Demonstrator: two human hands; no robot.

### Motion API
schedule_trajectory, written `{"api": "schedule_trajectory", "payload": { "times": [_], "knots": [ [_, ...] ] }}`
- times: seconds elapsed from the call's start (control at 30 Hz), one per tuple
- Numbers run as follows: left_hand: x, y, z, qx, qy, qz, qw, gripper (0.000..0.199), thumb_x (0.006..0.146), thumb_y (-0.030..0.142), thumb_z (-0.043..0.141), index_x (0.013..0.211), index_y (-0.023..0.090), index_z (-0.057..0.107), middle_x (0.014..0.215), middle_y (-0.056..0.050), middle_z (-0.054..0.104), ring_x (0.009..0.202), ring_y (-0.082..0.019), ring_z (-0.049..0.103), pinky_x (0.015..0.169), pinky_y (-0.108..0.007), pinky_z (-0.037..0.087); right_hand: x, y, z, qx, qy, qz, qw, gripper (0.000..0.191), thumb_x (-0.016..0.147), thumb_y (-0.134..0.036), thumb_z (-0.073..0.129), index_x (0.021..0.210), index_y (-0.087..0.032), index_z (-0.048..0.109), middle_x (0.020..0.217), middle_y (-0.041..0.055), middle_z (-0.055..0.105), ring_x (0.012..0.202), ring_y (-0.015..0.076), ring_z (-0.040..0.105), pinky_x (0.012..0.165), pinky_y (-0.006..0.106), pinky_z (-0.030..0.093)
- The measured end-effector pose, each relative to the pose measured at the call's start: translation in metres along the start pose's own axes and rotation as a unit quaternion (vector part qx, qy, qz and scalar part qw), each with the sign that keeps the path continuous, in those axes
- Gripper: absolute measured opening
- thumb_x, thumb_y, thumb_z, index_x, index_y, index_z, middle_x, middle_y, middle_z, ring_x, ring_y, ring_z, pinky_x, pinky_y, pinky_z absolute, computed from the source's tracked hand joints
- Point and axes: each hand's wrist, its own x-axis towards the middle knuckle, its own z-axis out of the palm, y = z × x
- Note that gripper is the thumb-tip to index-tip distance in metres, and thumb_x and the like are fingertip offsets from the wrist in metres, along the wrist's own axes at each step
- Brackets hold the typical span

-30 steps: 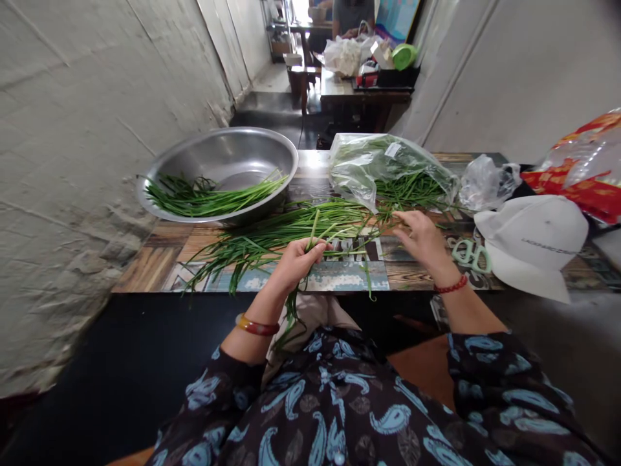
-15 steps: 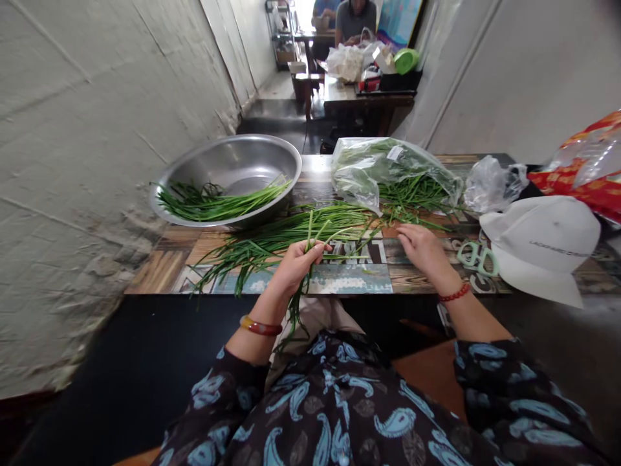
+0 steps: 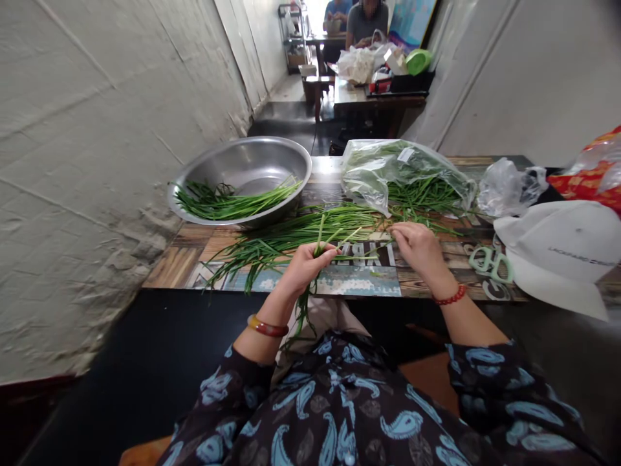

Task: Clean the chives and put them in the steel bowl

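My left hand (image 3: pixel 310 264) is closed around a few garlic chives (image 3: pixel 303 307); their pale stems point up past the thumb and their dark leaves hang below the table's edge. To its right, my right hand (image 3: pixel 422 249) has its fingers pinched together at the right end of the loose chive pile (image 3: pixel 272 239). What sits between those fingertips is too small to make out. Behind the pile lies an opened clear plastic bag (image 3: pixel 371 171) with more chives in it. A steel basin (image 3: pixel 252 152) at the back left holds a bunch of chives along its near side.
On the right of the table (image 3: pixel 162 262) are a pale green item with two loops (image 3: pixel 490 262), a white cap (image 3: pixel 563 236), a crumpled plastic bag (image 3: pixel 507 188) and a red package (image 3: pixel 589 178). A rough wall (image 3: pixel 87 149) runs along the left. Two people sit at a farther table.
The view has shifted a little, so most things sit farther right. My right hand has moved slightly left, toward the stem ends. My left hand keeps its chives.
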Motion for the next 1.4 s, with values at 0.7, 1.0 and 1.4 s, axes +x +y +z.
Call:
{"api": "schedule_trajectory", "payload": {
  "times": [0.7, 1.0, 1.4],
  "knots": [
    [-0.012, 0.025, 0.004, 0.365, 0.041, 0.231, 0.901, 0.021, 0.09, 0.027, 0.055, 0.08, 0.019, 0.072, 0.07, -0.003, 0.058, 0.066, -0.015, 0.053, 0.062, -0.026, 0.035, 0.015, -0.081, 0.02, 0.42, 0.064, 0.152, 0.893, 0.027, 0.085, -0.047, 0.064, 0.079, -0.021, 0.072, 0.074, 0.0017, 0.066, 0.067, 0.0143, 0.058, 0.064, 0.028, 0.045],
    [-0.012, 0.019, -0.007, 0.15, 0.097, 0.14, 0.974, 0.018, 0.08, 0.033, 0.067, 0.076, 0.016, 0.069, 0.07, -0.002, 0.063, 0.066, -0.015, 0.054, 0.062, -0.025, 0.04, 0.02, -0.037, 0.002, 0.409, 0.149, 0.24, 0.867, 0.047, 0.087, -0.062, 0.052, 0.068, -0.02, 0.059, 0.065, 0.0005, 0.057, 0.058, 0.0121, 0.051, 0.056, 0.025, 0.042],
    [-0.02, 0.028, -0.009, 0.124, 0.027, 0.116, 0.985, 0.021, 0.084, 0.034, 0.063, 0.073, 0.016, 0.061, 0.07, -0.001, 0.061, 0.069, -0.013, 0.053, 0.066, -0.024, 0.041, 0.032, -0.101, 0.008, 0.493, 0.06, 0.177, 0.849, 0.032, 0.09, -0.052, 0.055, 0.09, -0.022, 0.067, 0.077, 0.0006, 0.063, 0.066, 0.0117, 0.056, 0.057, 0.023, 0.044]
  ]
}}
